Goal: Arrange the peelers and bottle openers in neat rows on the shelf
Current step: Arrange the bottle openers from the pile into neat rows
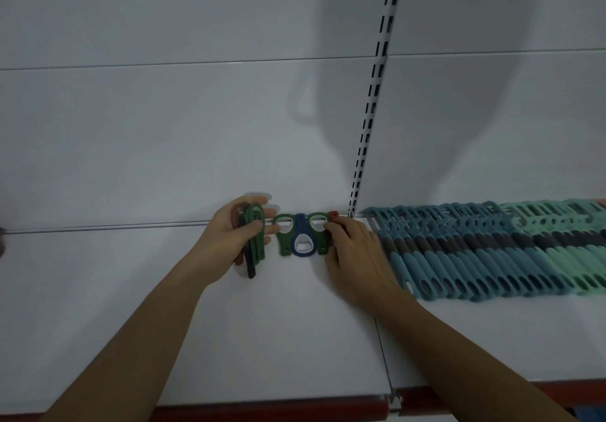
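My left hand grips a bunch of bottle openers, green, red and dark ones, held upright against the back of the white shelf. To its right three openers lie side by side at the back: a green opener, a blue opener turned the other way, and another green opener. My right hand rests on the shelf beside them, its fingers on a red opener that it mostly hides. A long overlapping row of teal and mint peelers runs to the right.
A slotted white upright rises from the shelf's back between two wall panels. A seam splits the shelf into two boards. A red strip edges the front.
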A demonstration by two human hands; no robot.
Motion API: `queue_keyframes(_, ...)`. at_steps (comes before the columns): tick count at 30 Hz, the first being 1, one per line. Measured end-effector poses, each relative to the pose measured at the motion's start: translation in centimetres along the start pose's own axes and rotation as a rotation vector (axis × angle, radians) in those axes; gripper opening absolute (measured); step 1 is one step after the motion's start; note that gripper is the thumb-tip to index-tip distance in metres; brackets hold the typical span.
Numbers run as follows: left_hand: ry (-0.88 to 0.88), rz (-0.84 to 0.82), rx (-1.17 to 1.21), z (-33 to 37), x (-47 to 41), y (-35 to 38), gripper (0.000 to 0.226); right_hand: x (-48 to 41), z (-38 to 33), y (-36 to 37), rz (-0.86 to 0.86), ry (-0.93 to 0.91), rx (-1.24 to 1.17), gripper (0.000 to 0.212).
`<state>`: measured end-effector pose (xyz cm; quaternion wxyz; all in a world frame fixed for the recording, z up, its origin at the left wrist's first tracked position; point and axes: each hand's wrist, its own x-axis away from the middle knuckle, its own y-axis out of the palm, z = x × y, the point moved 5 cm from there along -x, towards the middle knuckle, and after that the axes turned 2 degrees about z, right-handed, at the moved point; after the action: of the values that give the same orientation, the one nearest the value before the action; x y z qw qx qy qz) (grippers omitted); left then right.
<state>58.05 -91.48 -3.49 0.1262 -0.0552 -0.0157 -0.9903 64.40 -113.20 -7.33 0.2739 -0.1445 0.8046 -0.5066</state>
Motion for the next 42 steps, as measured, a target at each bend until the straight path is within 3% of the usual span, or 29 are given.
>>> queue_keyframes(7,0.103,0.167,-0.108,1.4,0.7,-1.5,0.02,-0.1,0.0,0.1,-0.007,0.015,0.008,0.043)
queue_keyframes(10,0.287,0.262,-0.438,1.8,0.7,-2.7,0.016,-0.1,0.0,0.0,-0.007,0.01,0.009,0.042)
queue_keyframes(13,0.417,0.084,-0.798,1.1,0.6,-2.9,0.024,-0.1,0.0,0.1,-0.01,0.009,0.011,0.042)
queue_keyframes(15,0.423,-0.114,-1.041,0.0,0.7,-2.7,0.034,-0.1,0.1,0.1,-0.015,0.009,0.013,0.042)
queue_keyframes(17,0.404,-0.201,-1.164,-0.4,1.0,-2.9,0.035,-0.1,0.0,0.0,-0.007,0.01,0.015,0.042)
queue_keyframes(22,0.389,-0.239,-1.218,0.5,1.7,-4.4,0.03,-0.1,0.0,0.0,-0.014,0.01,0.028,0.042)
queue_keyframes(25,0.383,-0.15,-1.205,1.1,2.1,-6.0,0.031,-0.1,0.0,0.0,-0.016,0.012,0.021,0.042)
queue_keyframes(30,0.218,-0.009,-1.177,0.5,2.7,-5.4,0.017,0.0,0.0,0.0,-0.008,0.007,0.016,0.041)
queue_keyframes(32,0.155,-0.009,-1.215,-1.1,2.9,-4.1,0.029,0.1,0.0,-0.1,-0.004,0.006,0.006,0.041)
queue_keyframes(36,0.191,0.046,-1.221,-2.4,2.1,-2.7,0.043,0.1,0.0,-0.1,-0.013,0.004,0.003,0.041)
queue_keyframes(42,0.258,0.059,-1.207,-2.4,0.4,-1.7,0.045,-0.1,0.1,-0.2,-0.017,0.012,-0.02,0.044)
